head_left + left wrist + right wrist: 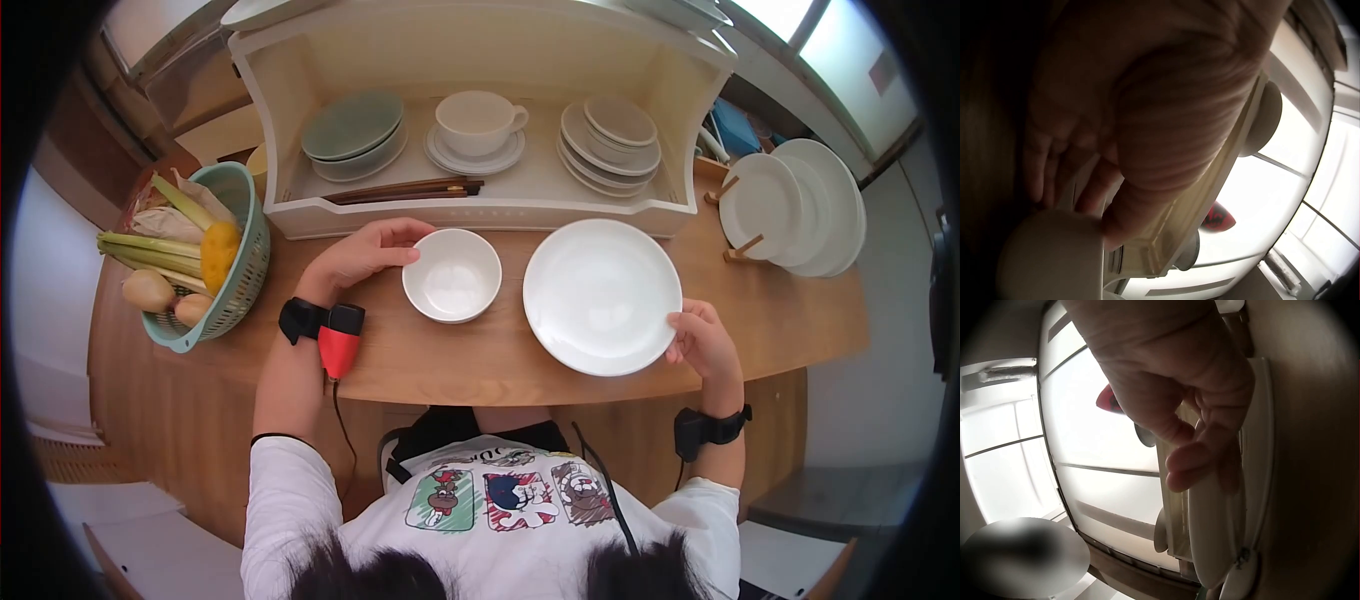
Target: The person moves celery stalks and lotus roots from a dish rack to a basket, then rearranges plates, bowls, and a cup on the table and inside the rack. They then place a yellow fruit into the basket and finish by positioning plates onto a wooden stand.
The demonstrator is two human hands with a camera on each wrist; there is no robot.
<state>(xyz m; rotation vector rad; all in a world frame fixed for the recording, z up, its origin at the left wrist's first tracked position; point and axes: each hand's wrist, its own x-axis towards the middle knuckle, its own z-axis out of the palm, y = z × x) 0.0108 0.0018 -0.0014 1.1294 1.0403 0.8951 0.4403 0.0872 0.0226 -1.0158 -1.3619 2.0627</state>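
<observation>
My left hand (pixel 365 255) is at the left side of a small white bowl (pixel 452 275), its thumb and fingertips at the rim. In the left wrist view, the fingers of that hand reach fairly straight down to the edge of the bowl (pixel 1054 256). To the right of the bowl is a round white plate (pixel 600 298). My right hand (pixel 705 340) pinches the plate's right rim between thumb and fingers. The right wrist view shows this plate (pixel 1213 531) nearly edge-on, with the thumb and fingers at its near rim.
Behind stands a white shelf (pixel 470 215) with green plates (pixel 352 125), chopsticks (pixel 405 190), a cup (pixel 475 122) on saucers and stacked dishes (pixel 610 150). A green basket (pixel 255 250) of vegetables is at left. White plates (pixel 765 210) stand in a wooden rack at right.
</observation>
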